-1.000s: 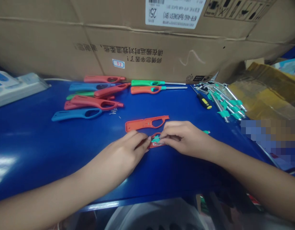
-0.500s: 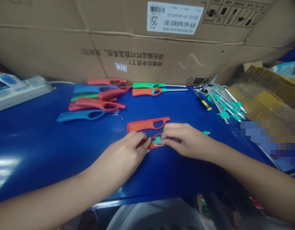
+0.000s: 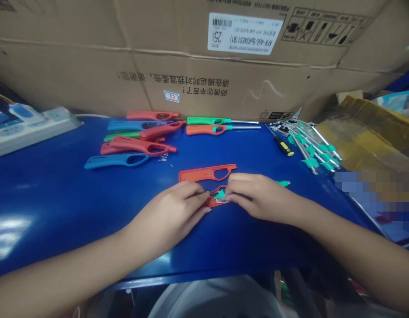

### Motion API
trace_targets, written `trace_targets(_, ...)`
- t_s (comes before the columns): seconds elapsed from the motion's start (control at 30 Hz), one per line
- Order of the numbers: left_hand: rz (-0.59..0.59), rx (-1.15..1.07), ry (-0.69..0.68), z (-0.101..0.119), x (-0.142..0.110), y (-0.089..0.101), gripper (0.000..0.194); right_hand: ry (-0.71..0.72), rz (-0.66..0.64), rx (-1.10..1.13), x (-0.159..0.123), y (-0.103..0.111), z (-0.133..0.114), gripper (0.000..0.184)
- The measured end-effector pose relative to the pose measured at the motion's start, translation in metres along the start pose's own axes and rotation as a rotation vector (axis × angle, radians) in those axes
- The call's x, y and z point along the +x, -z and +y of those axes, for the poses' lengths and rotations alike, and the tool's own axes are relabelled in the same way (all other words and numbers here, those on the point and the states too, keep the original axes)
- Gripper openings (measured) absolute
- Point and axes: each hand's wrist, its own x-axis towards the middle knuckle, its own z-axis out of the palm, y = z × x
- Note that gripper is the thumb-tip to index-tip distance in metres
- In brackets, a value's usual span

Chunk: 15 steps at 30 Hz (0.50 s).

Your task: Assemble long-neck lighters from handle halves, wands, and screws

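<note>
An orange lighter half-shell (image 3: 208,203) lies on the blue table between my hands. Inside it sits a green trigger piece (image 3: 220,194) with a white wire loop beside it. My left hand (image 3: 179,203) pinches the left part of this shell, its fingertips close to the trigger piece. Thumb and finger of my right hand (image 3: 249,192) are closed at the right side of the trigger piece and appear to grip it; the fingertips partly hide it. Just beyond lies the other orange half-shell (image 3: 194,174), open side up. A green-tipped end (image 3: 284,183) shows behind my right wrist.
Red, blue and green lighter casings (image 3: 134,145) are piled at the left near tiny screws (image 3: 162,158). Two lighters with metal tubes (image 3: 224,128) lie at the back. A screwdriver (image 3: 284,145) rests beside several metal tubes (image 3: 310,145). A cardboard box (image 3: 91,66) stands behind; a power strip (image 3: 35,130) is left.
The view has shifted slightly, so the scene sits a little lower and further right. Both hands stay at the orange half-shell, with only small finger movements around the green trigger piece.
</note>
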Motion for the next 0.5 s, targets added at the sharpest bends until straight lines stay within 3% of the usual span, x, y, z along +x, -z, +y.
trace_targets(0.3,0.031,0.023,-0.022,-0.0008,0.0005,-0.0014,0.019,0.04,0.0,0.018,-0.001,0.0048,0.0027,0.017)
trace_targets(0.5,-0.027,0.198,-0.026,0.0043,0.0008,0.0012,0.03,0.044,0.037,0.051,-0.0017,0.0063,0.0058,0.013)
